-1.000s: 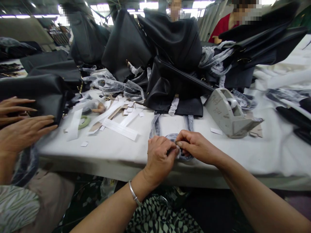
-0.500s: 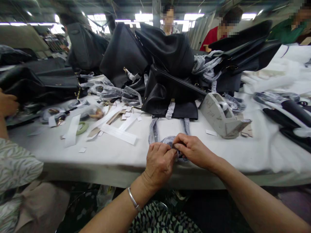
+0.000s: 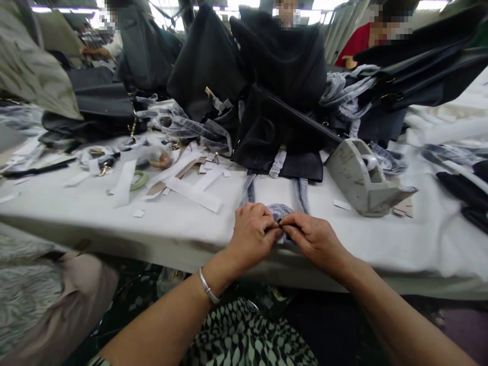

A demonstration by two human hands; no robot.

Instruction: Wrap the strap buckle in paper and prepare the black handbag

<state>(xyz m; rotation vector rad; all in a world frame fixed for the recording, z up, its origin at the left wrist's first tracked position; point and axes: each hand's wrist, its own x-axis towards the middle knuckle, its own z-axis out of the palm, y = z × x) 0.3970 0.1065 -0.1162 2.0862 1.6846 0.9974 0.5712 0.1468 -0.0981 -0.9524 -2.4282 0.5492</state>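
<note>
My left hand [image 3: 253,230] and my right hand [image 3: 314,235] meet at the table's front edge, thumbs and fingers pinched together. Between the fingertips is a small dark part of the plastic-wrapped bag strap [image 3: 280,209], too small to make out exactly. The strap lies in a loop just behind my hands, partly hidden by them. Two wrapped lengths, a left one [image 3: 248,189] and a right one [image 3: 301,195], run back toward a black handbag [image 3: 267,134]. That bag lies folded over, and a wrapped tab [image 3: 278,162] hangs on its front.
A grey tape dispenser [image 3: 360,178] stands right of the bag. Left are white paper strips [image 3: 194,194], a green tape roll [image 3: 139,180] and wrapped straps [image 3: 175,124]. More black bags [image 3: 208,66] pile up behind. A co-worker's patterned sleeve [image 3: 41,66] reaches in at the left.
The view has shifted, so the table's things appear farther left-to-right displaced and higher. My fingertips have drawn together at the strap. At the left, the neighbour's arm has risen over the table.
</note>
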